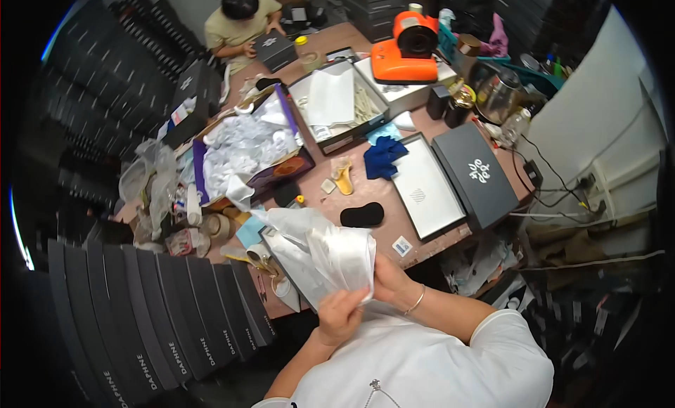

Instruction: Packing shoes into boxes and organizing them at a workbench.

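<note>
White tissue paper point(330, 243) is bunched and folded between my two hands, above an open shoebox point(283, 264) with a pale inside. My left hand point(339, 315) is closed on the paper's near edge, its fingers curled inward. Round the right side of the same paper, my right hand point(390, 278) is closed too, with some fingers hidden behind it. I cannot tell whether anything lies inside the paper. A black insole-shaped pad point(362, 215) lies on the table just beyond the paper.
Stacked dark shoeboxes point(162, 324) stand close at the left. A carton of crumpled white paper point(253, 148) sits beyond. At the right are a white-lined box lid point(429, 186), a grey box point(474, 172) and a blue cloth point(384, 157). Another person point(242, 21) handles a box across the table.
</note>
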### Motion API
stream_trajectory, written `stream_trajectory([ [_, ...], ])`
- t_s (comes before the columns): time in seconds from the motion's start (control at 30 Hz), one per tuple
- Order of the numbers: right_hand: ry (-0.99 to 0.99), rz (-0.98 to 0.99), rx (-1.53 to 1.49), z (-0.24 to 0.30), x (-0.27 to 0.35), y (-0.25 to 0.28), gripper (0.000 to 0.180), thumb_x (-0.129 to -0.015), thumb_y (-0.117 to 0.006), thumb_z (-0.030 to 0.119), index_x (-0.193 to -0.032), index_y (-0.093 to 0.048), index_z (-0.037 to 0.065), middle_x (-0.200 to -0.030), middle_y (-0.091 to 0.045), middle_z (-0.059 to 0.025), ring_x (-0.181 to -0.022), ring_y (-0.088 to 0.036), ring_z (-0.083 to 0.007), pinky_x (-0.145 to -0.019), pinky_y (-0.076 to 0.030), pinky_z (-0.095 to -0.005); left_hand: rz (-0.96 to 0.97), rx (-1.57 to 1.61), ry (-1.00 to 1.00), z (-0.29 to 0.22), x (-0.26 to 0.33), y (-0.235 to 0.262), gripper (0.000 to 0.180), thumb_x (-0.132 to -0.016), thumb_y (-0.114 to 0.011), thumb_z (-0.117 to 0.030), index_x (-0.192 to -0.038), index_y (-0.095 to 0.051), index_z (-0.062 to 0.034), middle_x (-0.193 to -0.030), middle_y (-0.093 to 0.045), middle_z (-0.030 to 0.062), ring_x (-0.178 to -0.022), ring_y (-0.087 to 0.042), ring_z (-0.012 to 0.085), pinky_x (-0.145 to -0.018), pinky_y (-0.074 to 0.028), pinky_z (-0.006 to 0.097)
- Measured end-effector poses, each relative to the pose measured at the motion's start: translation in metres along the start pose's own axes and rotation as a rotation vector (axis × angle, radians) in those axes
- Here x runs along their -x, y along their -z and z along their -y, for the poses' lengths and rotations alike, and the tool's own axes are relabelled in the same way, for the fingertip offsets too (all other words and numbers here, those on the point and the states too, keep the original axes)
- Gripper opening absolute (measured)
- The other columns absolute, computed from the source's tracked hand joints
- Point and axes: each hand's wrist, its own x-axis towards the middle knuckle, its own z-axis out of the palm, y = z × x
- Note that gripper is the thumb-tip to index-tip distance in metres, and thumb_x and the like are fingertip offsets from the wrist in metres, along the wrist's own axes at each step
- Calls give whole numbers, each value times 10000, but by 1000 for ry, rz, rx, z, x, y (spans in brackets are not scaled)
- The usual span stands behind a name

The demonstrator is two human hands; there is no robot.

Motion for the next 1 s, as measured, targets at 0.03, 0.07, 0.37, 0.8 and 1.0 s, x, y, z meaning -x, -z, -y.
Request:
stream_trajectory([
  [0.03, 82, -38, 527, -7, -2, -2, 454, -962, -529, 250, -1345, -436, 25, -1325, -520, -113, -1191, -536, -242, -1036, -413, -388, 24, 46, -51, -6, 1, -2, 321, -637, -675, 17, -952, -673, -45, -670, -557, 88, -549, -551, 259, -493, -420, 348],
  [0.07, 167, 7, 924, -16, -4, 1, 450, -958, -530, 245, -1341, -440, 26, -1320, -522, -116, -1190, -535, -245, -1033, -414, -387, -17, 161, -146, -9, -3, -5, 363, -584, -677, 20, -942, -672, -43, -684, -571, 85, -570, -576, 244, -503, -437, 332],
  [0.37, 72, -262, 740, 20, -13, 11, 421, -919, -534, 199, -1304, -480, 36, -1277, -539, -140, -1175, -531, -278, -1009, -418, -373, 483, 498, -111, -6, -7, -18, 296, -838, -628, -105, -1123, -613, -27, -864, -600, 92, -723, -604, 255, -604, -488, 345],
  [0.8, -429, 539, 2649, 89, -40, -30, 151, -791, -600, 69, -914, -680, 32, -747, -651, -171, -715, -645, -342, -682, -513, -398, -731, -66, 1076, 223, 126, 57, 325, -875, -635, -120, -1157, -551, 17, -1072, -609, 149, -920, -610, 229, -806, -499, 329],
  [1.0, -66, 419, 2136, -22, -160, -9, 368, -841, -580, 92, -1182, -555, -42, -981, -624, -281, -900, -610, -423, -764, -485, -472, -307, 28, 1101, 164, 71, 13, 656, -838, -721, -244, -1352, -390, -4, -1018, -635, 193, -787, -666, 221, -670, -534, 330],
])
